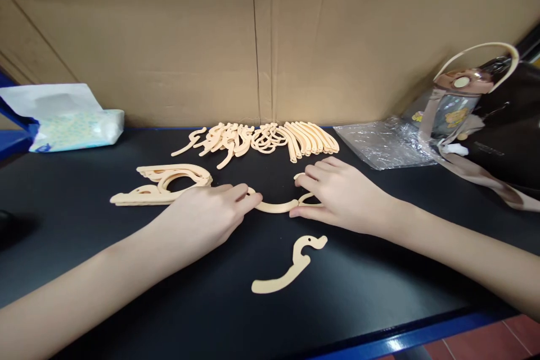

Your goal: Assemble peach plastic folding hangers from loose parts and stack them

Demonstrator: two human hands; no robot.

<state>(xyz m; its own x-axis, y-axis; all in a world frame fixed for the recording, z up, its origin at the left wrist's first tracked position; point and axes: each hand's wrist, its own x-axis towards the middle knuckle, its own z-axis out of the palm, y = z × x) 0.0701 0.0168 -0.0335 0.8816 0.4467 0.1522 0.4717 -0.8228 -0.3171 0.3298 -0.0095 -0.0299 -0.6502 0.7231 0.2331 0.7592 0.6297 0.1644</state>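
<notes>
A curved beige hanger arm [276, 207] lies between my two hands on the black table. My left hand [221, 208] is closed, its fingertips pinching the left end of the arm. At the arm's right end, my right hand [333, 191] curls over a beige ring-like piece [310, 198], its thumb touching where the two meet. The tip of another beige piece [300, 176] pokes out beneath the right fingers, which hide the remainder. Nearer to me lies a loose hook-shaped hanger piece [291, 270]. Folded beige hangers [145, 198] are stacked just left of my left hand.
Along the back sit piles of hook-shaped pieces [228, 138], rings [269, 138] and curved arms [312, 139]. A tissue pack [78, 128] is at back left. Clear plastic wrap [379, 143], a strapped bottle [455, 104] and a black bag [510, 129] occupy the right. Cardboard [189, 39] stands behind.
</notes>
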